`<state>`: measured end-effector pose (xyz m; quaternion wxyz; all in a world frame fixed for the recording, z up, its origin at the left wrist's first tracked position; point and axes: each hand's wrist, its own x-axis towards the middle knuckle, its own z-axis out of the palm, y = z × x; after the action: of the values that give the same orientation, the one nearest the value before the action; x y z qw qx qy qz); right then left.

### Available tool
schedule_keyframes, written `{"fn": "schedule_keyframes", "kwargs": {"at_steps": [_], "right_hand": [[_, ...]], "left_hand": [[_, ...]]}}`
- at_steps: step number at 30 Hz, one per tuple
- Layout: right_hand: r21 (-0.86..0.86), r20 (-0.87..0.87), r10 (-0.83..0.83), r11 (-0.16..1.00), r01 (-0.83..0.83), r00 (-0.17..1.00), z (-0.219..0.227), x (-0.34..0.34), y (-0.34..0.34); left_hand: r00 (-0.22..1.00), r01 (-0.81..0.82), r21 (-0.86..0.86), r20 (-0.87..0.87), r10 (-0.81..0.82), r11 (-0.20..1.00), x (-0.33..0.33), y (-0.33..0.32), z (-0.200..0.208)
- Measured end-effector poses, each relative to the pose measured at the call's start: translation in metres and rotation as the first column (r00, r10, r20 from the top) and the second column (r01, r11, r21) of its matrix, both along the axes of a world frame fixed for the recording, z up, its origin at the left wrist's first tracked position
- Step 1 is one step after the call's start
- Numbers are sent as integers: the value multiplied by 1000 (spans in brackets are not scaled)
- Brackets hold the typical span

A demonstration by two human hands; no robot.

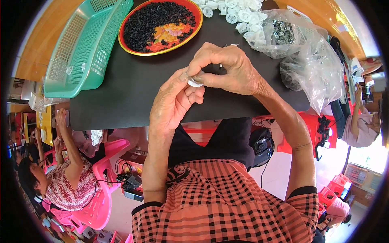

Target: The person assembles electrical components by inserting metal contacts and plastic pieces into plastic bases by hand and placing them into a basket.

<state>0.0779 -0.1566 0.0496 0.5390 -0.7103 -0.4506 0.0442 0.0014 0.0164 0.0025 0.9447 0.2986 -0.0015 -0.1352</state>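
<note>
Above the near part of a dark table (133, 97), my two hands meet around a small white plastic piece (195, 83). My left hand (174, 95) pinches it from the left, thumb upward and the other fingers curled below. From the right, my right hand (229, 69) has its thumb and forefinger closed at the same piece; whether a smaller part sits between those fingertips is hidden. Beyond my hands stands a red and yellow round tray (174, 34) holding many small black parts (158, 18). A heap of white plastic pieces (245, 16) lies at the far right.
A green plastic basket (73, 60) stands at the left edge. On the right, a clear plastic bag (312, 69) lies beside small metal parts (283, 32) in another bag. A person on a pink chair (103, 194) works at the left; another person (362, 125) is at the right.
</note>
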Motion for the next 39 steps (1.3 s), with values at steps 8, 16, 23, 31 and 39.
{"fn": "schedule_keyframes", "kwargs": {"at_steps": [8, 16, 23, 31, 39], "right_hand": [[-19, 99, 85, 996, -84, 991, 0, 5, -6], [-4, 104, 22, 1000, -21, 994, -6, 0, -6], [25, 125, -145, 989, 143, 981, -9, -14, 0], [29, 104, -74, 997, 72, 992, -9, -8, -6], [44, 126, -82, 996, 77, 989, -11, -11, -6]], "left_hand": [[1000, 9, -16, 8, -9, 1000, 1, 1, -2], [998, -60, -10, 31, 61, 998, -1, -3, -1], [991, -130, 51, 30, 128, 990, 0, -6, 0], [996, -70, 36, 65, 67, 997, 0, -5, -3], [995, -87, 84, 49, 83, 993, -1, -5, 0]]}}
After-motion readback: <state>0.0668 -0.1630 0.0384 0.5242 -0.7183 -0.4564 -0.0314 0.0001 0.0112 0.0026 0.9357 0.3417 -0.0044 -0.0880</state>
